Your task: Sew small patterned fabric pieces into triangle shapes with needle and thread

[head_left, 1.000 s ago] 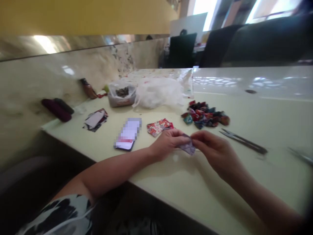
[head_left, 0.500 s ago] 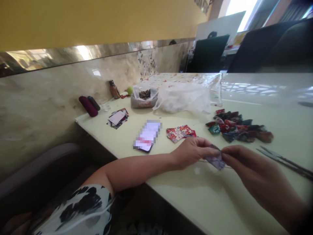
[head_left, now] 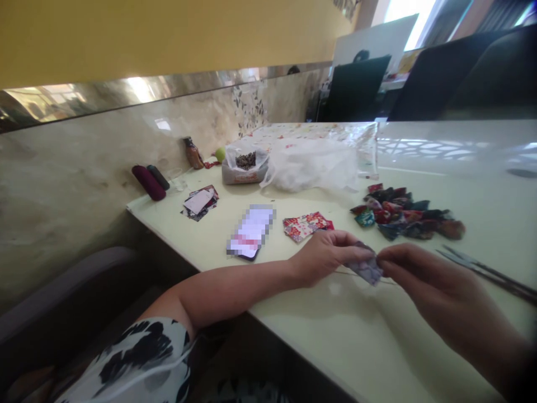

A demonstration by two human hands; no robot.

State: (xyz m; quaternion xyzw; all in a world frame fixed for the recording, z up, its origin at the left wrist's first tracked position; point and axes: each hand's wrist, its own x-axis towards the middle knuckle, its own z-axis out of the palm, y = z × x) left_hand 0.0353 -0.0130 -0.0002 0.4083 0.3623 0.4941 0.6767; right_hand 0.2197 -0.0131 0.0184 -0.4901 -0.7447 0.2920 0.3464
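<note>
Between thumb and fingers, my left hand (head_left: 321, 254) grips a small greyish-purple piece of patterned fabric (head_left: 368, 268). My right hand (head_left: 413, 271) is closed in a pinch at the fabric's right edge; what lies between its fingertips is too small to make out. A thin thread (head_left: 388, 282) runs below the cloth. Beyond my left hand lies a small stack of red floral fabric pieces (head_left: 306, 225). Past my right hand sits a pile of small stuffed fabric pouches (head_left: 403, 215) in red, green and dark prints. Scissors (head_left: 482, 268) rest to the right, their blades pointing toward the pile.
A phone (head_left: 251, 232) lies left of the floral stack. Farther left are dark fabric pieces (head_left: 200, 201) and two thread spools (head_left: 149, 182). At the back stand a bag of dark bits (head_left: 245, 168), a white plastic bag (head_left: 314, 168) and a brown bottle (head_left: 193, 154).
My hands and the fabric have shifted slightly left in view, and the cloth is turned a little, showing more of its face. The whole scene has shifted slightly too.
</note>
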